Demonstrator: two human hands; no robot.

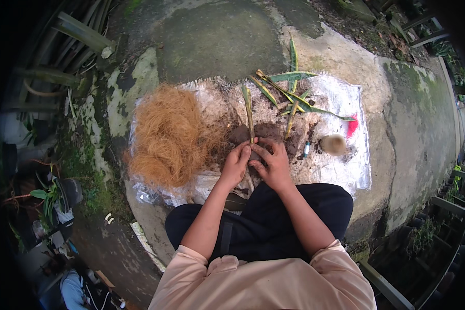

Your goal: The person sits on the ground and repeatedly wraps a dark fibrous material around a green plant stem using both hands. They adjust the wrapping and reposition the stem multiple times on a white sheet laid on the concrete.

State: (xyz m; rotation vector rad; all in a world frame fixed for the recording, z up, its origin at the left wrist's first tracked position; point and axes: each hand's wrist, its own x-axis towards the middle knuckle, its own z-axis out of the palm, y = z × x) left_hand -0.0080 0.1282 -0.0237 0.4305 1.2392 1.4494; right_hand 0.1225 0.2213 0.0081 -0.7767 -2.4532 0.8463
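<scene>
My left hand (236, 164) is closed on the base of an upright yellow-green leaf (247, 106), with a dark lump of clay or soil at its foot. My right hand (269, 163) has its curved fingers pressed on the same leaf base and lump. More dark clay (270, 133) lies on the mat just beyond my fingers. Several long green leaves with yellow edges (320, 108) lie on the white mat (354, 170) to the upper right. A heap of brown fibre (165, 134) sits left of my hands.
A tan round object (333, 144), a small slim tube (306, 149) and red material (352, 126) lie at the mat's right. The mat rests on mossy concrete (191, 41). Potted plants (54, 199) stand at the lower left, railings (77, 31) along the edges.
</scene>
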